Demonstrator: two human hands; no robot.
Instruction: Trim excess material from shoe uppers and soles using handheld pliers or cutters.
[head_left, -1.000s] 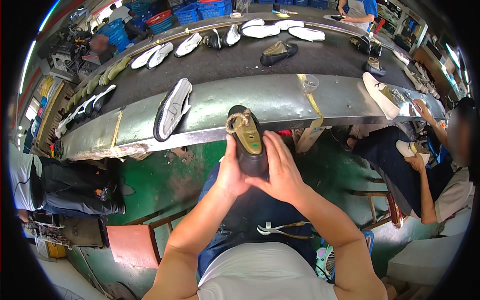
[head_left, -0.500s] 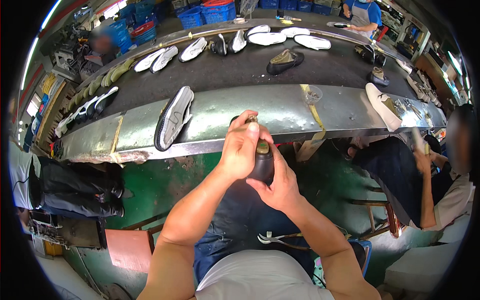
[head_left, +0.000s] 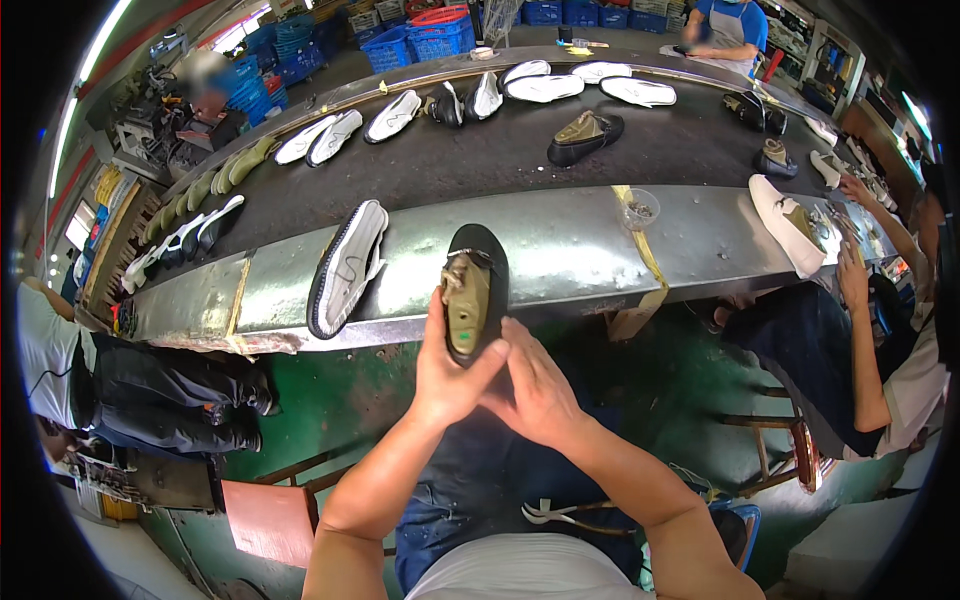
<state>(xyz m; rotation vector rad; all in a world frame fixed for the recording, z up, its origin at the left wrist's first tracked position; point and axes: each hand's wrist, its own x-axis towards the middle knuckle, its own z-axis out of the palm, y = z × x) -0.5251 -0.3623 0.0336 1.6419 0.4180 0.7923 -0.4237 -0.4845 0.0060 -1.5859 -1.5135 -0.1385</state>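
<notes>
Your left hand (head_left: pixel 440 375) has its fingers (head_left: pixel 437 318) curled shut around the side of a black shoe (head_left: pixel 474 290), thumb across its heel. Your right hand (head_left: pixel 535 385) lies half open, its fingers flat against the heel end from the right. The shoe is raised, sole side toward you, over the near edge of the metal bench (head_left: pixel 560 250). It is in hand and not yet set down; a white-soled shoe (head_left: pixel 347 268) lies just to its left.

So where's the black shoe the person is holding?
The black shoe is mid-frame in the head view, gripped by the left hand with the right hand beside it, over the metal bench edge, right of a white-soled shoe.
</notes>
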